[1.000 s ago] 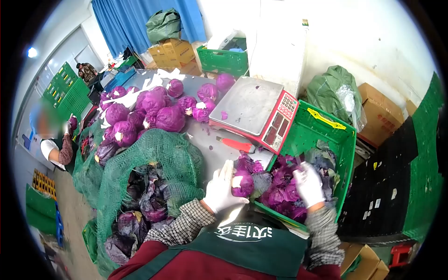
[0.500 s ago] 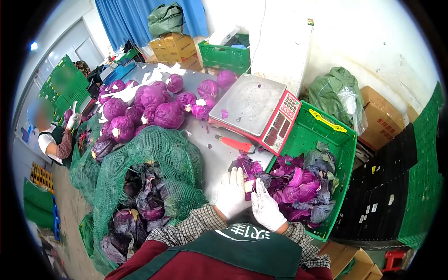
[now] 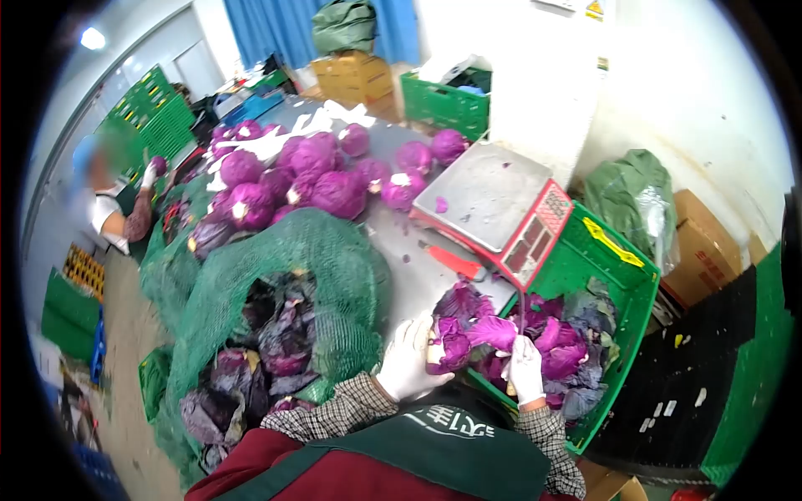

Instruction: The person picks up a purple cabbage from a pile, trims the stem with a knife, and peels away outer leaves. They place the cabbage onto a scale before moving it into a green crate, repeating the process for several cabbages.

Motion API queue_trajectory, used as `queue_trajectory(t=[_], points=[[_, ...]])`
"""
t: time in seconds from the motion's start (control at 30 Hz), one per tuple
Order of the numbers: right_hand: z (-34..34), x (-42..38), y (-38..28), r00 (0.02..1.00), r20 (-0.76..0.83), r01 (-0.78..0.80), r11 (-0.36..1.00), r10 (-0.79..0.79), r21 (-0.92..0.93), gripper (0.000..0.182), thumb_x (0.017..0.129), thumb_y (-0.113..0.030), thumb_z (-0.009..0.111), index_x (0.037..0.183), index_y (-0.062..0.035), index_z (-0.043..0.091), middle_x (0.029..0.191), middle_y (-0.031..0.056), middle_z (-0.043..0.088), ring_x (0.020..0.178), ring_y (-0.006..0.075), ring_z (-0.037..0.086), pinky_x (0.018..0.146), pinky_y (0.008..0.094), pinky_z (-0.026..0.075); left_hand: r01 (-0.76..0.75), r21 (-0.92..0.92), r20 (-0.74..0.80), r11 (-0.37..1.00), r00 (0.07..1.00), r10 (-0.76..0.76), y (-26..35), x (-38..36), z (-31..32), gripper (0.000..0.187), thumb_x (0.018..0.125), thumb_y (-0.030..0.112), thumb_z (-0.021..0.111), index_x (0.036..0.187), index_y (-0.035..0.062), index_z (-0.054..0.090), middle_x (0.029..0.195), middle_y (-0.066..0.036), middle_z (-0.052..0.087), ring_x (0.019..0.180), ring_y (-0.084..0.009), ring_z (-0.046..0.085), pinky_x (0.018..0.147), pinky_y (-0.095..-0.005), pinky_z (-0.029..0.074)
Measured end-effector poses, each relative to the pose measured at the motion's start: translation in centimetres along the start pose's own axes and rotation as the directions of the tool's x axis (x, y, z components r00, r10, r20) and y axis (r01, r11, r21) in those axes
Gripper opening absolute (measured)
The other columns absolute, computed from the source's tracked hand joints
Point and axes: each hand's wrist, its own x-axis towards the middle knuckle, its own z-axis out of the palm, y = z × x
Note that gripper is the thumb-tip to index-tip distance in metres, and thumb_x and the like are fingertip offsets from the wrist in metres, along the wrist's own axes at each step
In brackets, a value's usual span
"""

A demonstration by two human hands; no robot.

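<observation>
My left hand (image 3: 408,361), in a white glove, grips a red cabbage (image 3: 449,345) from its left side, low over the near edge of the metal table. White-gloved too, my right hand (image 3: 526,371) is closed round a knife (image 3: 523,313); its thin blade points up and a pale handle end shows below the fist. A bright purple cabbage leaf (image 3: 493,332) stretches from the cabbage towards my right hand; whether the fingers pinch it is hidden. Loose leaves (image 3: 561,346) fill the near part of a green crate (image 3: 639,309) to the right.
A red scale (image 3: 493,200) and a red-handled tool (image 3: 455,262) lie beyond my hands. Trimmed cabbages (image 3: 313,171) are heaped at the back left. A green mesh sack (image 3: 351,267) of dark cabbages stands at left. Another person (image 3: 117,200) works at far left.
My right hand has moved right, away from the left hand, and a leaf now spreads between them. More of the cabbage shows in my left hand. The whole view has shifted.
</observation>
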Motion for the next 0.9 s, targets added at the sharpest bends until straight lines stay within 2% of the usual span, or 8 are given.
queue_trajectory(t=[0.17,0.33,0.4,0.5,0.6,0.77,0.83,0.9], points=[[-0.4,-0.1,-0.9,0.934,-0.075,-0.314,0.904,0.348,0.289,0.03,0.101,-0.022,0.04,0.106,0.0048,0.053,0.08,0.0175,0.066,0.056,0.0315,0.06,0.059,0.0404,0.052,0.186,-0.222,0.054,0.957,0.982,-0.179,-2.4,-1.3,0.7,0.109,0.054,0.04,0.09,0.137,-0.0047,0.033,0.128,-0.021,0.047,0.121,-0.0355,0.045,0.106,-0.0426,0.036],[1.1,0.8,7.3,0.749,-0.166,0.34,0.586,-0.642,-0.735,0.033,0.095,-0.01,0.042,0.122,0.008,0.05,0.113,0.0261,0.058,0.086,0.0359,0.064,0.074,0.0421,0.054,0.254,-0.559,0.156,0.79,0.967,-0.2,-3.0,0.9,0.1,0.095,0.059,0.028,0.089,0.135,0.0007,0.04,0.129,-0.014,0.049,0.123,-0.0239,0.047,0.108,-0.0363,0.036],[1.0,0.8,6.7,0.919,-0.311,0.184,0.961,-0.242,-0.205,0.032,0.1,-0.021,0.041,0.118,0.0033,0.053,0.095,0.0177,0.06,0.068,0.0244,0.061,0.055,0.0338,0.05,0.335,-0.492,0.194,0.804,0.942,-0.274,-2.8,1.1,-0.8,0.096,0.059,0.029,0.089,0.136,0.0001,0.039,0.13,-0.016,0.048,0.124,-0.0241,0.047,0.108,-0.0366,0.036],[-2.6,-0.3,7.0,0.805,-0.288,-0.231,0.721,0.519,0.653,0.024,0.102,-0.032,0.043,0.102,-0.0127,0.057,0.065,0.002,0.057,0.038,0.0098,0.042,0.032,0.0236,0.032,0.457,-0.673,0.281,0.582,0.885,-0.371,-4.1,0.7,-0.2,0.097,0.059,0.03,0.089,0.136,-0.0007,0.039,0.129,-0.018,0.048,0.123,-0.0258,0.047,0.108,-0.0369,0.036],[-6.4,-1.0,11.4,0.91,-0.414,-0.057,0.979,-0.029,-0.194,0.022,0.1,-0.025,0.048,0.109,-0.0069,0.055,0.071,0.0027,0.06,0.048,0.0126,0.052,0.044,0.0266,0.044,0.417,-0.606,0.247,0.677,0.908,-0.339,-4.9,1.1,-0.5,0.097,0.059,0.031,0.09,0.135,-0.0006,0.04,0.128,-0.018,0.049,0.122,-0.0265,0.048,0.107,-0.0371,0.037],[-3.8,-0.7,-6.5,0.992,0.122,-0.06,0.989,0.044,0.132,0.062,0.082,-0.011,0.071,0.137,-0.0001,0.044,0.109,0.0195,0.063,0.093,0.0282,0.064,0.083,0.037,0.052,0.395,-0.468,0.274,0.791,0.915,-0.295,-4.1,2.6,-0.5,0.096,0.056,0.035,0.088,0.133,-0.0002,0.043,0.127,-0.022,0.05,0.121,-0.0324,0.05,0.107,-0.0389,0.038],[-0.5,0.8,-7.5,0.861,0.121,0.498,0.867,-0.494,-0.002,0.064,0.079,-0.014,0.073,0.135,0.0006,0.045,0.12,0.0222,0.056,0.109,0.0327,0.058,0.095,0.0389,0.046,0.391,-0.48,0.301,0.785,0.914,-0.272,-4.5,2.6,-0.6,0.096,0.056,0.035,0.088,0.134,-0.0002,0.042,0.127,-0.023,0.05,0.121,-0.0328,0.05,0.107,-0.0385,0.038],[1.3,2.2,-8.1,0.845,0.127,0.528,0.849,-0.52,-0.038,0.063,0.079,-0.02,0.073,0.132,0.0013,0.047,0.123,0.0213,0.054,0.114,0.0353,0.054,0.097,0.0395,0.045,0.372,-0.449,0.308,0.812,0.918,-0.25,-4.2,2.9,-1.3,0.096,0.057,0.035,0.087,0.134,-0.0002,0.042,0.127,-0.023,0.05,0.121,-0.0329,0.05,0.107,-0.0382,0.038]])
